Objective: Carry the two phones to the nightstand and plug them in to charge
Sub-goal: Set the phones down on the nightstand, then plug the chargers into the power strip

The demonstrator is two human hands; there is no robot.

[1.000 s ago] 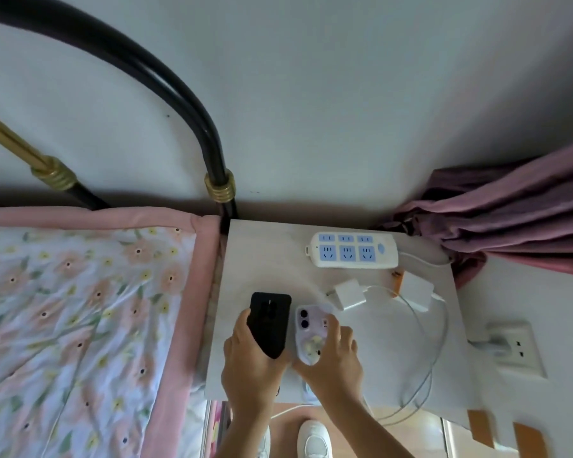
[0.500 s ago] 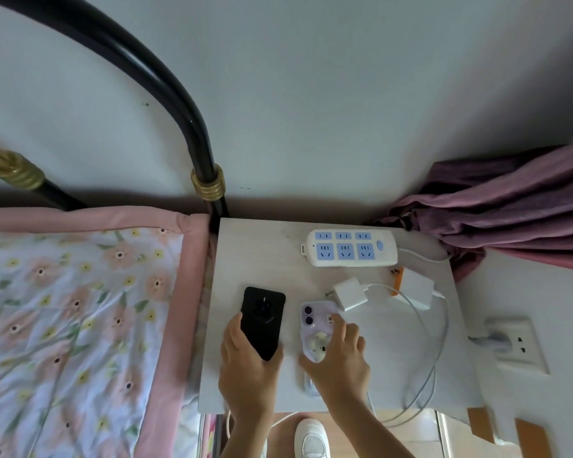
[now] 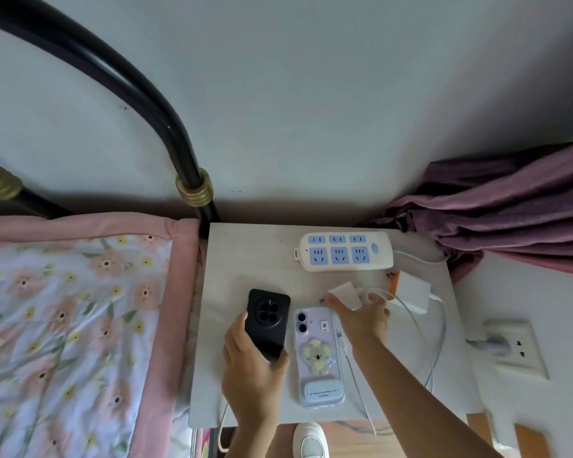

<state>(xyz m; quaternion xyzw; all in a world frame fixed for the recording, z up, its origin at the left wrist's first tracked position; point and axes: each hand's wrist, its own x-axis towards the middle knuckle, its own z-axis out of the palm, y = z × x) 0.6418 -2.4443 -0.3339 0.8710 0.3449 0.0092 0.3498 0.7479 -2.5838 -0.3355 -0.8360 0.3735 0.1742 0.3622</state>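
Note:
A black phone (image 3: 268,320) lies face down on the white nightstand (image 3: 242,266), and my left hand (image 3: 250,371) grips its lower half. Beside it on the right lies a lilac phone (image 3: 317,355) with a koala grip, free of any hand. My right hand (image 3: 361,317) reaches past it, fingers spread around a small white charger plug (image 3: 344,295) with its cable. A second, larger white charger (image 3: 412,290) sits further right. A white and blue power strip (image 3: 343,251) rests at the back of the nightstand.
White cables (image 3: 435,342) loop over the nightstand's right side and front edge. A wall socket (image 3: 510,345) holds a plug at the right. A floral bed (image 3: 70,325) with a black metal headboard (image 3: 166,127) borders the left. Purple curtain (image 3: 510,206) hangs at the back right.
My right hand has let go of the lilac phone and moved up and right to the small white charger. My left hand stays on the black phone.

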